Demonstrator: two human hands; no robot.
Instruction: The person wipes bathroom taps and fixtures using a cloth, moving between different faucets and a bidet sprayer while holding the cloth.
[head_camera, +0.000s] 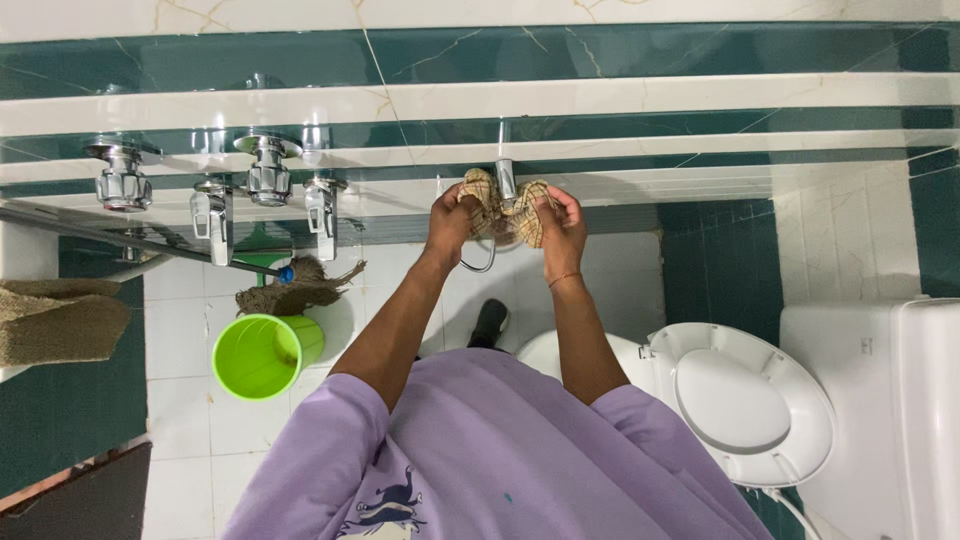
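Both my hands grip a tan checked cloth (505, 207) bunched around a chrome wall tap (506, 177) on the green and white tiled wall. My left hand (450, 220) holds the cloth's left end. My right hand (563, 228) holds its right end, with a thin band on that wrist. A thin metal hose loop (482, 262) hangs just below the cloth. My arms reach out from purple sleeves.
Several chrome valves and taps (268, 170) line the wall at left. A lime green bucket (262, 353) stands on the white floor beside a brown brush (292, 290). A white toilet with raised lid (745, 400) and its cistern (880, 400) sit at right. Brown cloth (55, 320) lies on the left.
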